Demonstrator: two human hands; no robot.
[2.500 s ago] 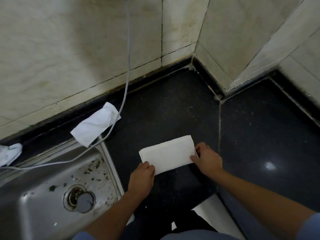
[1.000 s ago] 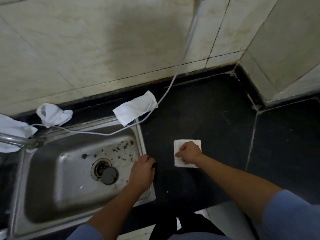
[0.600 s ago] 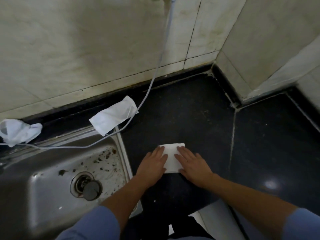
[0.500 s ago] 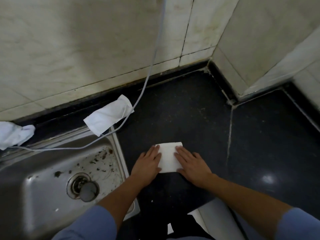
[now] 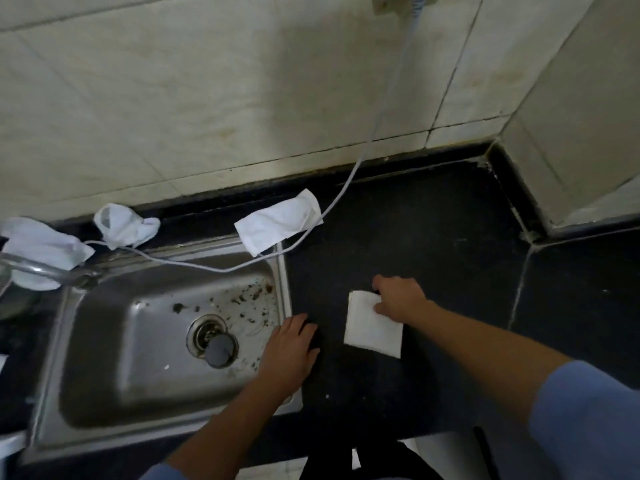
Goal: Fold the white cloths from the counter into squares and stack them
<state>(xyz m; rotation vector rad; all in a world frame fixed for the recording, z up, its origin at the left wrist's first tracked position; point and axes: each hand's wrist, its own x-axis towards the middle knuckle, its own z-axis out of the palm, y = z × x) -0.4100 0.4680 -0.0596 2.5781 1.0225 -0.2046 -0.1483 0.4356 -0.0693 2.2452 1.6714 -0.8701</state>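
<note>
Your left hand [image 5: 289,351] and right hand [image 5: 398,299] are bare, without gloves, rings or a watch. Both forearms are uncovered too. You wear light blue sleeves [image 5: 585,417], pushed up toward the elbows.

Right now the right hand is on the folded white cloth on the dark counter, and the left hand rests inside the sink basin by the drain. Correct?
Not quite. The head view shows the left hand on the dark counter at the sink rim, not by the drain. The right hand is on the folded white cloth.
</note>
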